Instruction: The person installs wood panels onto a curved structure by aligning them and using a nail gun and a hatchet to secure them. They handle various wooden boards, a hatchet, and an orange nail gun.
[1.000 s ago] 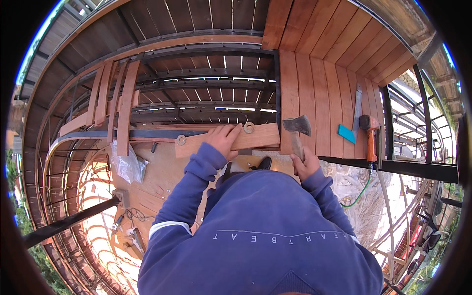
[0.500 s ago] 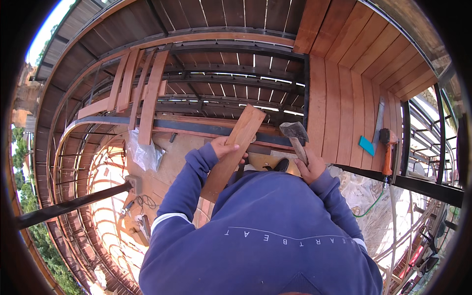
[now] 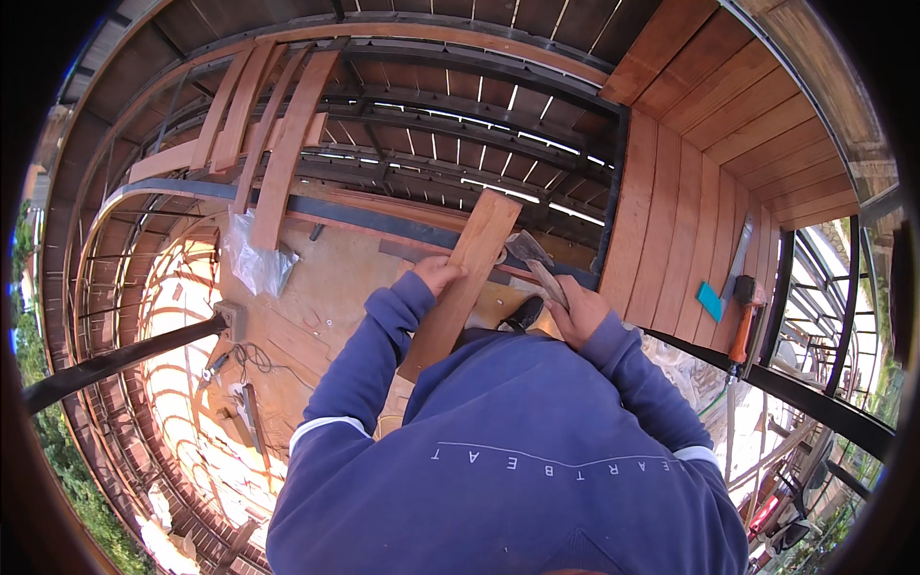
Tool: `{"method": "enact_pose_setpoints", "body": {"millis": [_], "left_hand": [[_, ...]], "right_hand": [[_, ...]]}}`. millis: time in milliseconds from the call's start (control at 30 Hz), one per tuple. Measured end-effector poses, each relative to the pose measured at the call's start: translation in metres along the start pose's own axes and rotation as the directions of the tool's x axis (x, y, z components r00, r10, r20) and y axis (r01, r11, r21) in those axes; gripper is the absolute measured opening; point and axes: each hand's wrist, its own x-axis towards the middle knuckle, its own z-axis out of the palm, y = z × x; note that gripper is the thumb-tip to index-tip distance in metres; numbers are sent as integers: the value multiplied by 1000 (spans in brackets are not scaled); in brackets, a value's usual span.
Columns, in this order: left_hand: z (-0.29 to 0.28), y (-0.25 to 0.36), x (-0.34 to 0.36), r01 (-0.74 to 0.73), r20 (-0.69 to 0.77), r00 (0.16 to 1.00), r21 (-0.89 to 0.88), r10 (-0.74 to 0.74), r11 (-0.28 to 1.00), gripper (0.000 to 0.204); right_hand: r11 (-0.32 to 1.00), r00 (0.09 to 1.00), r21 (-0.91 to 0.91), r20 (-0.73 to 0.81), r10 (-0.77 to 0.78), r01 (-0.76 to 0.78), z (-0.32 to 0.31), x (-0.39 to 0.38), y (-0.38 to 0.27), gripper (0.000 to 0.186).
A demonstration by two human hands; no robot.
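My left hand point(image 3: 438, 275) is closed around the left edge of a short reddish-brown wooden plank point(image 3: 467, 281). The plank is held tilted, its upper end leaning away to the right and its lower end close to my body. In my right hand point(image 3: 581, 312) is a hatchet point(image 3: 528, 251), gripped by its wooden handle. The hatchet's dark head is right beside the plank's right edge, near the upper part. Whether it touches the wood I cannot tell.
Long boards point(image 3: 289, 149) lean across a dark metal frame at left, by a clear plastic bag point(image 3: 259, 254). Right, a slatted wooden bench point(image 3: 661, 220) bears a handsaw with a turquoise handle point(image 3: 709, 301). Near it is an orange power tool point(image 3: 743, 331). A dark metal bar point(image 3: 125, 356) crosses at left.
My right hand has brought the hatchet left, from apart from the plank to close against its right edge. My left hand keeps its hold. The whole view has shifted slightly.
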Motion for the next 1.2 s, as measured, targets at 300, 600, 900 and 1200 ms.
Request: {"method": "enact_pose_setpoints", "body": {"millis": [300, 600, 900, 1200], "left_hand": [[17, -11, -9, -119, -224, 958, 265, 181, 957, 38], [20, -11, -11, -76, -306, 931, 372, 200, 925, 42], [32, 3, -18, 1, -361, 919, 403, 158, 915, 44], [35, 10, -20, 45, -380, 907, 515, 181, 856, 44]], "right_hand": [[999, 999, -9, -6, -49, 49, -6, 9, -15, 36], [985, 995, 157, -86, -57, 70, -36, 17, -44, 33], [979, 987, -192, 158, -31, 61, -24, 17, -29, 31], [969, 981, -246, 193, 17, 32, -11, 29, 0, 29]]}}
